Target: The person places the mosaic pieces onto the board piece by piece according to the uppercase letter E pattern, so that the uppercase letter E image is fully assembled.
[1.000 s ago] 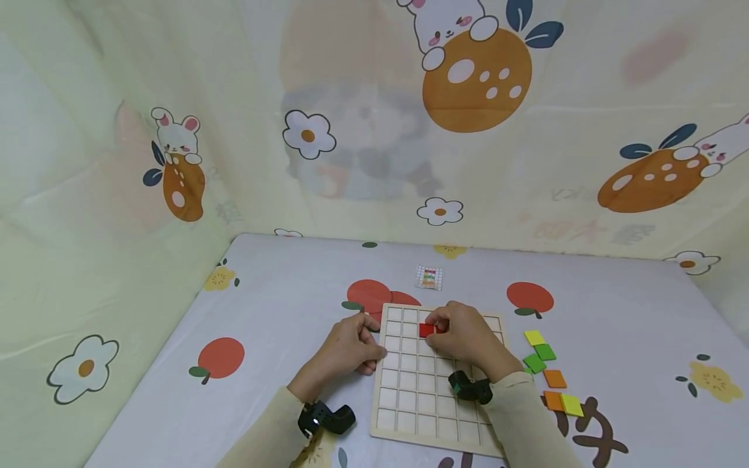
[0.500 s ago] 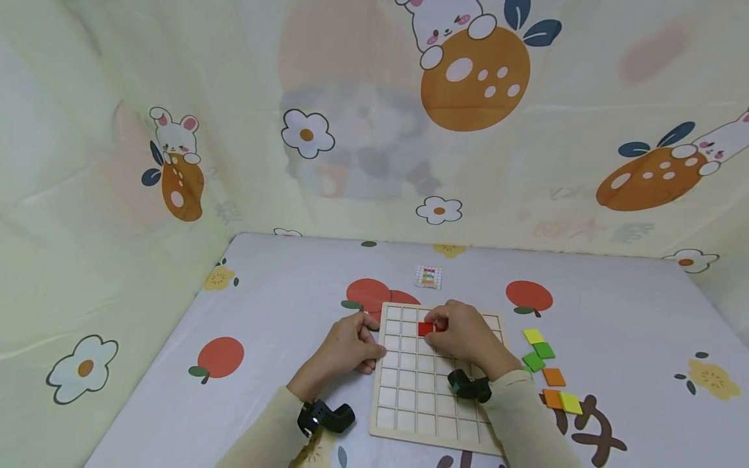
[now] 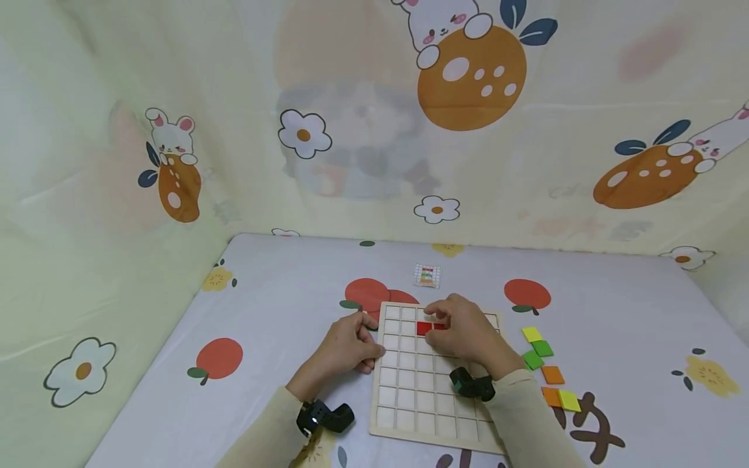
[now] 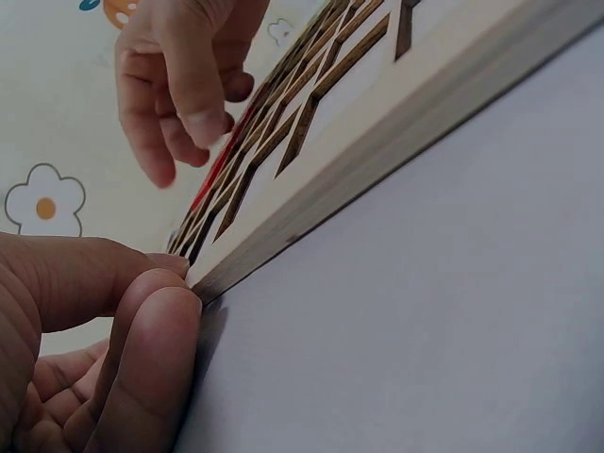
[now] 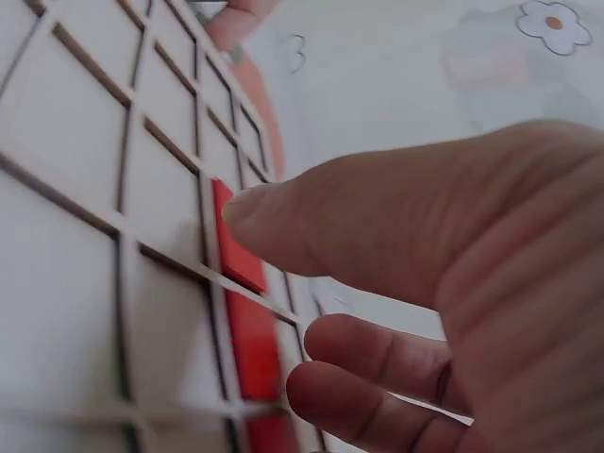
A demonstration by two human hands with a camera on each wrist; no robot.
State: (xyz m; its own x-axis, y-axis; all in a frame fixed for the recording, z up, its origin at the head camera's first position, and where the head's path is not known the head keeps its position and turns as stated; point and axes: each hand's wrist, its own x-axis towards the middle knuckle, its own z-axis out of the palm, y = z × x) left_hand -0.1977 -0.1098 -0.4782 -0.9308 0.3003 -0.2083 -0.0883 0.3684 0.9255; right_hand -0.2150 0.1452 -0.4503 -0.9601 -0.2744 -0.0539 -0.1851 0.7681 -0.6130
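Observation:
A wooden grid board [image 3: 406, 383] lies on the table, with rows of square cells. My left hand [image 3: 344, 348] holds its left edge, thumb and finger at the rim in the left wrist view. Red square tiles [image 3: 424, 329] sit side by side in a row near the board's far end; the right wrist view shows three. Over them is my right hand [image 3: 468, 331]. Its thumb [image 5: 274, 212] touches the end red tile [image 5: 238, 250], while the other fingers stand apart from it. Part of the row is behind this hand in the head view.
Right of the board lie loose tiles: yellow [image 3: 531, 334], green [image 3: 542, 348] and orange [image 3: 552, 375], some overlapping. A small printed pattern card [image 3: 428, 275] lies beyond the board. A patterned curtain [image 3: 351, 162] rises behind the table [image 3: 281, 286].
My right hand's forefinger has lifted and spread from the thumb, so more of the red tiles shows. The left hand stays at the board's edge. The view has shifted slightly.

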